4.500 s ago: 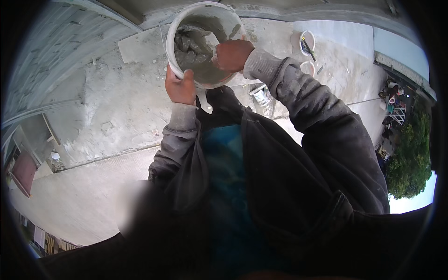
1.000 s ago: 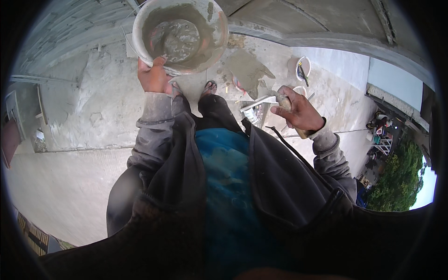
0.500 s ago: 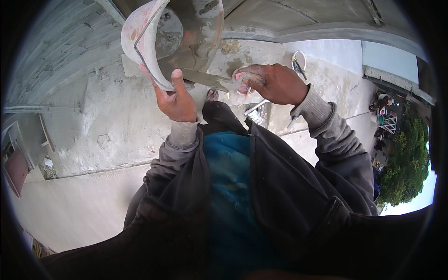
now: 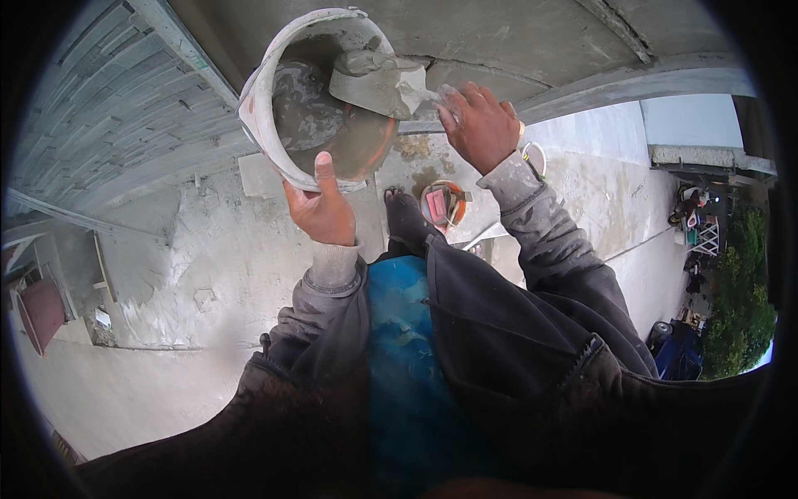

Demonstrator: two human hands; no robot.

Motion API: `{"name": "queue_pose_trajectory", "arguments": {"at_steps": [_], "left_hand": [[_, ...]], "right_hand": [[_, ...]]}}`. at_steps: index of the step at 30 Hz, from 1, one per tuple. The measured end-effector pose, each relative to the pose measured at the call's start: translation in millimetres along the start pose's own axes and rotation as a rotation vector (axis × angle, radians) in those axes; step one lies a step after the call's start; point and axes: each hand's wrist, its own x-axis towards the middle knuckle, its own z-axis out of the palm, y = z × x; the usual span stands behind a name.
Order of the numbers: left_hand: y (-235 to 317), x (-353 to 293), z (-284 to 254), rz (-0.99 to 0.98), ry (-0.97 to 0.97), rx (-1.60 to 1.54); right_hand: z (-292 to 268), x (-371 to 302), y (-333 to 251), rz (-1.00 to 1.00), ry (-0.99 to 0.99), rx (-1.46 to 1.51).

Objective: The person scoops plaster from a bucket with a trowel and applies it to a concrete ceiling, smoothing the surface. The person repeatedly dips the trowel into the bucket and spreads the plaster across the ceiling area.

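My left hand [image 4: 322, 208] grips the near rim of a white bucket [image 4: 260, 104], thumb on top and fingers partly hidden underneath. The bucket tilts so that its mouth faces me, and wet grey mortar [image 4: 309, 108] coats the inside. In my right hand [image 4: 482, 126] is the handle of a trowel, the fingers closed round it. The trowel's broad flat blade [image 4: 366, 90] reaches over the bucket's right side and carries grey mortar on its surface and far edge.
Below stands an orange bucket [image 4: 457, 204] holding a pink block [image 4: 435, 205], close to my foot [image 4: 405, 214]. Another white bucket [image 4: 536, 156] is partly behind my right wrist. A plastered wall [image 4: 515, 33] rises ahead, a strip-textured wall [image 4: 116, 108] at left. Vehicles stand far right.
My right hand has moved up and forward, bringing the trowel from the bucket's near edge to over its mouth. The bucket has shifted slightly right and turned its opening more toward me.
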Motion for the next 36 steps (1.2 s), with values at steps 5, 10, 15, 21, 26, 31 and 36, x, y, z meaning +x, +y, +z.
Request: {"name": "queue_pose_trajectory", "arguments": {"at_steps": [5,10,15,21,26,31,36], "left_hand": [[25,38,33,-0.090,0.044,-0.215],[33,35,59,-0.144,0.129,-0.190],[32,20,60,-0.171,0.227,-0.202],[33,15,60,-0.171,0.281,-0.172],[11,28,54,-0.169,0.200,-0.144],[27,35,48,-0.109,0.230,-0.199],[38,28,54,-0.058,0.131,-0.075]], "right_hand": [[-25,62,59,-0.148,0.160,0.174],[-70,133,101,-0.340,0.139,0.300],[-122,197,113,-0.597,0.046,0.615],[-117,285,131,-0.615,-0.427,1.062],[-118,308,134,-0.279,-0.272,0.534],[-120,255,135,-0.421,-0.234,0.611],[-83,188,104,-0.515,-0.519,0.539]]}}
